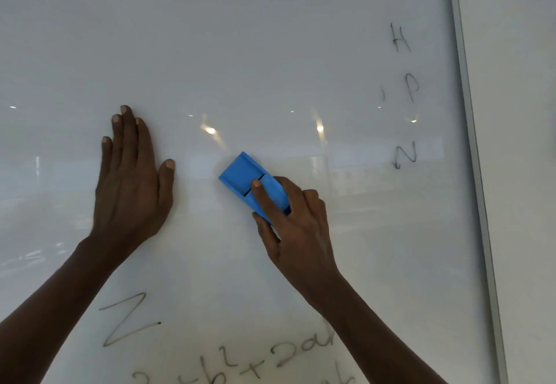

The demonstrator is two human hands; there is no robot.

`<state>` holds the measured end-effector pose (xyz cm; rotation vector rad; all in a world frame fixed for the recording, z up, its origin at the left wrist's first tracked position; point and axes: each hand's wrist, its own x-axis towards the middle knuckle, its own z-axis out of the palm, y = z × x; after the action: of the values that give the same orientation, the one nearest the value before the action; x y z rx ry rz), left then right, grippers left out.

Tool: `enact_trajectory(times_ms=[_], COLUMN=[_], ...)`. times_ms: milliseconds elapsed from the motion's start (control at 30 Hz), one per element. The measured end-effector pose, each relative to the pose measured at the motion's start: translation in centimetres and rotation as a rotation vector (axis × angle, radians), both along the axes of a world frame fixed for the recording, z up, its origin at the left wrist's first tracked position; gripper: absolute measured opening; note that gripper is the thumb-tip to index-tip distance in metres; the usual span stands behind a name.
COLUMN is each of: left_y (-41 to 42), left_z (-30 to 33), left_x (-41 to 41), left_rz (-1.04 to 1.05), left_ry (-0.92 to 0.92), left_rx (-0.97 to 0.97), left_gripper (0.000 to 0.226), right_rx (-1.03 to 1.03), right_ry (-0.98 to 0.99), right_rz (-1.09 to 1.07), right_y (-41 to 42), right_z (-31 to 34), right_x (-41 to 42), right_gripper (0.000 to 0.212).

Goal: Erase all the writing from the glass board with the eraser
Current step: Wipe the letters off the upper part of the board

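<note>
We press our left hand (132,179) flat on the glass board (270,53), our right hand (296,227) gripping the blue eraser (243,176), letters H, P, N (406,92) at two o'clock, formula writing (228,362) at six o'clock

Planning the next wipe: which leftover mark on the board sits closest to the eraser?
The lower N in the right-hand column, roughly level with the blue eraser held by the right hand. The H and P above, and the large Z, lie farther off.

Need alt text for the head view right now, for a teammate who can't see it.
The right hand grips a blue eraser against the glass board, while the left hand rests flat on it. Writing remains: letters by the right edge, and a Z and formula below.
</note>
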<state>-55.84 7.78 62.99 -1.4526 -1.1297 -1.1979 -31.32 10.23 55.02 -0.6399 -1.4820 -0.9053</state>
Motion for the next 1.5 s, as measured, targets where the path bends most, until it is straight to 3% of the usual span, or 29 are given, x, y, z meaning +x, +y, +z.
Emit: enact_trajectory(times_ms=[400, 833, 1167, 1500], left_y=[1.5, 2.4, 2.6, 2.5], left_z=[0.8, 0.8, 0.5, 0.5], left_x=[8.5, 9.8, 10.2, 10.6], left_rz=[-0.028, 0.036, 0.075, 0.103], left_ry=[0.039, -0.047, -0.047, -0.058], left_rx=[0.003, -0.033, -0.019, -0.022], left_gripper=[0.065, 0.082, 0.089, 0.093], right_rx=[0.034, 0.045, 0.077, 0.108], right_ry=[0.076, 0.108, 0.018, -0.026], right_rz=[0.003, -0.023, -0.008, 0.005], right_y=[2.6, 4.5, 5.8, 6.4], right_z=[2.8, 4.2, 5.1, 11.1], right_x=[9.4, 19.2, 23.1, 24.6], right_gripper=[0.049, 0.047, 0.041, 0.044])
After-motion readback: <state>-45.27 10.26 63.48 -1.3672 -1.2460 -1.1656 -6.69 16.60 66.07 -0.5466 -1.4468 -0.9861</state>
